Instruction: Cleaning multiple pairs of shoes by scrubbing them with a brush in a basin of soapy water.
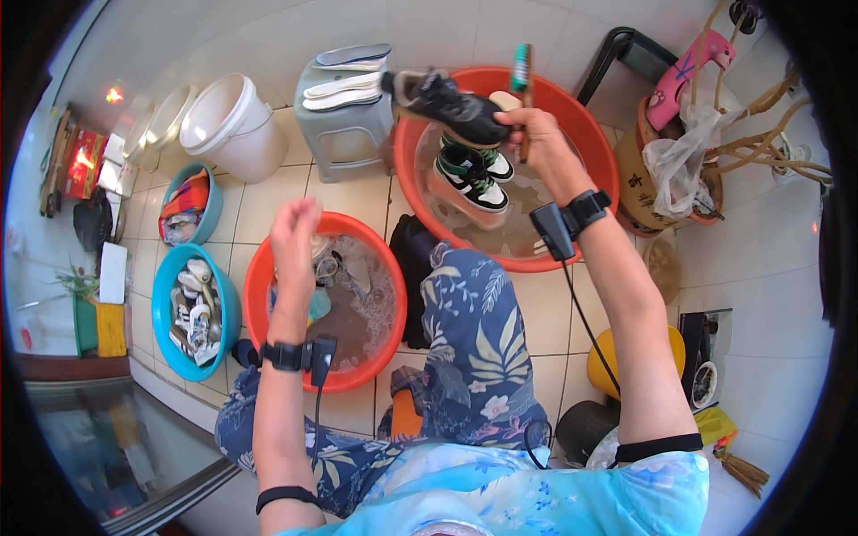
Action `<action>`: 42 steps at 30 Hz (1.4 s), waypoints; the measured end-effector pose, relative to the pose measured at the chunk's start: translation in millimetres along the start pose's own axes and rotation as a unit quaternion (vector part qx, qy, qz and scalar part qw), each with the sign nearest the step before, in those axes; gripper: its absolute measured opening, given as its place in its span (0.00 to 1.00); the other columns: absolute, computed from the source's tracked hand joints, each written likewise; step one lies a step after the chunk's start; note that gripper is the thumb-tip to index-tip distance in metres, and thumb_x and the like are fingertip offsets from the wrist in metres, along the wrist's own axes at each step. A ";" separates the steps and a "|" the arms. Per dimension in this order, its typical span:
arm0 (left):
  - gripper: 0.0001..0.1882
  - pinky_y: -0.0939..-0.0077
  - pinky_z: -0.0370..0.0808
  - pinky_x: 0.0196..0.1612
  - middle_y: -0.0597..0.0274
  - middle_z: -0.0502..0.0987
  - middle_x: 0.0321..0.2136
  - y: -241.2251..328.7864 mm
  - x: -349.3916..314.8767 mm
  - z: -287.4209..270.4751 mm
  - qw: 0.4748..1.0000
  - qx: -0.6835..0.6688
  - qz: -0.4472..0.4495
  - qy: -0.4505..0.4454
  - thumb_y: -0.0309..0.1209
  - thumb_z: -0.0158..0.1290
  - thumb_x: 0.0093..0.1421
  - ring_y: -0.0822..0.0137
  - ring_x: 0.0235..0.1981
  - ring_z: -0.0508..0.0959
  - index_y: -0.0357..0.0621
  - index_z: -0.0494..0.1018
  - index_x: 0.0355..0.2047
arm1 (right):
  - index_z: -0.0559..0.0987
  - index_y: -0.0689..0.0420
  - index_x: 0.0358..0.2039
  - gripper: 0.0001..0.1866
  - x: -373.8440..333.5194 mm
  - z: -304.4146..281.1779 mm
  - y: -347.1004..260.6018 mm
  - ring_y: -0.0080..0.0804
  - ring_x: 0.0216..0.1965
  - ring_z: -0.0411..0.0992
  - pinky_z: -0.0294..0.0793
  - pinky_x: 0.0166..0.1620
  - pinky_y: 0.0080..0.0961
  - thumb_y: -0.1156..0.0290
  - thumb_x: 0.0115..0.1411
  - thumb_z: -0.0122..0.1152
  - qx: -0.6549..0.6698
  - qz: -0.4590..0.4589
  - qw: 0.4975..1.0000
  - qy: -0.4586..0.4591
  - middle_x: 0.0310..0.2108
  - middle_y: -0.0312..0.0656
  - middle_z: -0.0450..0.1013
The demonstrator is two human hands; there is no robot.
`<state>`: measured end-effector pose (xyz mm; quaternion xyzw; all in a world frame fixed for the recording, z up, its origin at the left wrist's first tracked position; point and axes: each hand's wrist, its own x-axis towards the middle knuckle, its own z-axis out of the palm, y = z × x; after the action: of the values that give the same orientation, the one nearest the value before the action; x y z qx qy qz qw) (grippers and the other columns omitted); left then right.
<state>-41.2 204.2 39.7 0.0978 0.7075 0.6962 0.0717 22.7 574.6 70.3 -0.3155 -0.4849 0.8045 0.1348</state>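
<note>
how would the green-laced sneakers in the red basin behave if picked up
The sneakers sit in murky water, so they're probably slippery and perhaps heavy if soaked; standing upright, they look fairly stiff and unlikely to roll.

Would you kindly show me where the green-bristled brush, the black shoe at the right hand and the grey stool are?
Brush (522,71): head view, on its green bristles.
Black shoe (454,112): head view, on its upper.
Stool (344,127): head view, on its side below the seat.
</note>
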 end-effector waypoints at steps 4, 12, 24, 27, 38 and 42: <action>0.05 0.84 0.67 0.31 0.66 0.75 0.28 -81.2 -50.2 -56.9 0.980 0.129 -0.145 0.043 0.25 0.49 0.57 0.76 0.29 0.73 0.39 0.72 0.33 | 0.72 0.57 0.19 0.10 70.2 -71.9 9.6 0.19 0.10 0.58 0.58 0.13 0.20 0.83 0.42 0.65 0.040 -0.033 0.987 0.151 0.13 0.33 0.64; 0.04 0.83 0.68 0.32 0.67 0.73 0.25 -172.8 -138.7 -162.7 0.930 0.198 -0.287 0.118 0.19 0.49 0.54 0.75 0.26 0.71 0.37 0.71 0.30 | 0.71 0.58 0.18 0.10 147.1 -116.9 68.5 0.22 0.09 0.58 0.58 0.13 0.22 0.83 0.42 0.66 -0.007 -0.001 0.966 0.259 0.13 0.35 0.65; 0.04 0.80 0.70 0.32 0.64 0.74 0.25 -184.2 -141.4 -157.0 0.888 0.221 -0.393 0.093 0.21 0.50 0.54 0.73 0.26 0.73 0.37 0.72 0.31 | 0.73 0.62 0.21 0.09 210.3 -120.9 119.5 0.25 0.14 0.62 0.60 0.19 0.27 0.76 0.44 0.66 -0.115 0.045 0.955 0.268 0.16 0.37 0.66; 0.04 0.82 0.68 0.30 0.66 0.74 0.23 -194.2 -139.8 -156.2 0.878 0.232 -0.412 0.070 0.22 0.51 0.54 0.74 0.25 0.72 0.38 0.73 0.31 | 0.75 0.66 0.23 0.08 221.9 -125.3 122.3 0.28 0.16 0.66 0.63 0.22 0.29 0.76 0.44 0.65 -0.196 -0.005 0.940 0.279 0.18 0.40 0.69; 0.05 0.81 0.66 0.25 0.67 0.73 0.24 -225.9 -137.3 -160.4 0.902 0.174 -0.385 0.087 0.23 0.53 0.54 0.77 0.22 0.69 0.37 0.72 0.32 | 0.75 0.64 0.25 0.07 225.9 -156.6 134.9 0.30 0.19 0.69 0.68 0.23 0.27 0.77 0.47 0.65 -0.100 -0.043 0.977 0.185 0.18 0.39 0.71; 0.15 0.78 0.71 0.29 0.63 0.74 0.28 -233.6 -128.5 -171.0 0.893 0.222 -0.380 0.096 0.22 0.58 0.50 0.71 0.27 0.74 0.35 0.71 0.39 | 0.76 0.62 0.18 0.08 216.1 -189.8 148.7 0.29 0.17 0.70 0.66 0.19 0.26 0.73 0.49 0.63 -0.262 -0.092 0.949 0.149 0.17 0.41 0.72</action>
<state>33.9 4.8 -194.7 -0.2326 0.8300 0.4469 0.2393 -8.1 746.1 -202.5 -0.4099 -0.6802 0.5768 0.1913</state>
